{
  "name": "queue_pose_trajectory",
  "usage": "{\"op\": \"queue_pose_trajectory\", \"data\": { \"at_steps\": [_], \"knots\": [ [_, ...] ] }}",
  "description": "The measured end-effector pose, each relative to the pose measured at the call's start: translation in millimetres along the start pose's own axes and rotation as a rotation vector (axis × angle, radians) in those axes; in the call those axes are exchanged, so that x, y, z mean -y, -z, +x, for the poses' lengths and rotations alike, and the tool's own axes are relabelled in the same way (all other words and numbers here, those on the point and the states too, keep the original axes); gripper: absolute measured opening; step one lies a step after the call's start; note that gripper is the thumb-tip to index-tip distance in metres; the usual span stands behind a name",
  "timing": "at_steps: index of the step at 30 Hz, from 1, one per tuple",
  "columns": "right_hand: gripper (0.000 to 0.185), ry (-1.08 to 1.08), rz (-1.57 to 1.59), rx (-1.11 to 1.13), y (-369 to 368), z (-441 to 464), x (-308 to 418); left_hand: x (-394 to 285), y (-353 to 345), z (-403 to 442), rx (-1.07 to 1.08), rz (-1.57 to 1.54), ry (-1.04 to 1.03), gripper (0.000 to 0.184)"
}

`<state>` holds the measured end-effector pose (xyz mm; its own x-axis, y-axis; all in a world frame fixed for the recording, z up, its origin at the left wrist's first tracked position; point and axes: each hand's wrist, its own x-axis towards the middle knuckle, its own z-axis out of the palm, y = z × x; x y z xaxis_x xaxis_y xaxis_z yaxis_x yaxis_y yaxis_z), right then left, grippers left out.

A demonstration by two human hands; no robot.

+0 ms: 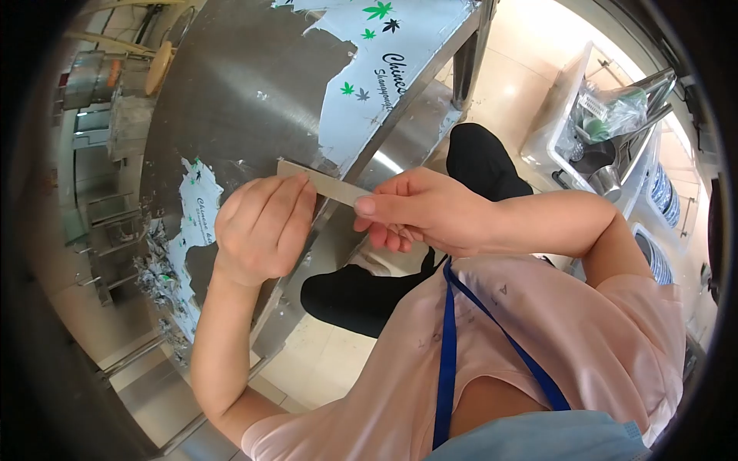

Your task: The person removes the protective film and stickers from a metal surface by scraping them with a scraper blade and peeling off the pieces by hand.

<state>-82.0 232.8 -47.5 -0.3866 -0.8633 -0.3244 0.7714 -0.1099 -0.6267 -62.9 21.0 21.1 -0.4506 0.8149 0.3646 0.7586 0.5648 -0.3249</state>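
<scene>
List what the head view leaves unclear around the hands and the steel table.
In the head view:
Thin strip: its right end, hidden by the right hand.
Left hand: its palm, hidden behind the back of the hand.
Larger printed film: its upper part, cut off by the picture's top edge.
Clear plastic bag: its contents, too small and glary.

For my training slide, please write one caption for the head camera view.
Left hand and right hand grip a flat strip at the edge of a metal table with torn printed film.
</scene>
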Motion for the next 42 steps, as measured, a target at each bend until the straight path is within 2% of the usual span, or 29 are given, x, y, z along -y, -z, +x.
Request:
{"op": "queue_pose_trajectory", "data": {
  "at_steps": [5, 8, 11, 17, 26, 29, 32, 35, 38, 42],
  "knots": [
    [0.031, -0.018, 0.091, -0.026, -15, 4, -4, 3, -2, 2, 0.026, -0.051, -0.026, 0.02],
    [0.032, -0.115, 0.244, 0.01, -17, 2, 0, 7, 5, 8, 0.108, -0.123, -0.047, 0.021],
    [0.033, -0.116, 0.33, 0.081, -12, 4, -3, 9, 4, 9, 0.103, -0.143, -0.071, 0.021],
    [0.033, -0.085, 0.406, 0.008, -12, -1, 0, 10, 2, 16, 0.125, -0.131, -0.082, 0.021],
    [0.033, -0.047, 0.361, -0.106, -8, -3, 14, 14, -6, 23, 0.101, -0.107, -0.071, 0.02],
    [0.035, -0.005, 0.373, -0.056, -1, -2, 16, 17, -8, 26, 0.093, -0.123, -0.078, 0.021],
    [0.035, 0.046, 0.321, -0.104, -3, 0, 14, 14, -10, 23, 0.077, -0.103, -0.065, 0.021],
    [0.034, -0.001, 0.344, -0.01, -5, -1, 8, 10, 1, 19, 0.141, -0.128, -0.044, 0.023],
    [0.034, -0.068, 0.319, -0.046, -16, 1, 7, 7, 8, 8, 0.155, -0.139, -0.028, 0.025],
    [0.034, -0.088, 0.44, -0.048, -14, 6, 10, 15, 0, 7, 0.101, -0.13, -0.052, 0.024]
  ]
}}
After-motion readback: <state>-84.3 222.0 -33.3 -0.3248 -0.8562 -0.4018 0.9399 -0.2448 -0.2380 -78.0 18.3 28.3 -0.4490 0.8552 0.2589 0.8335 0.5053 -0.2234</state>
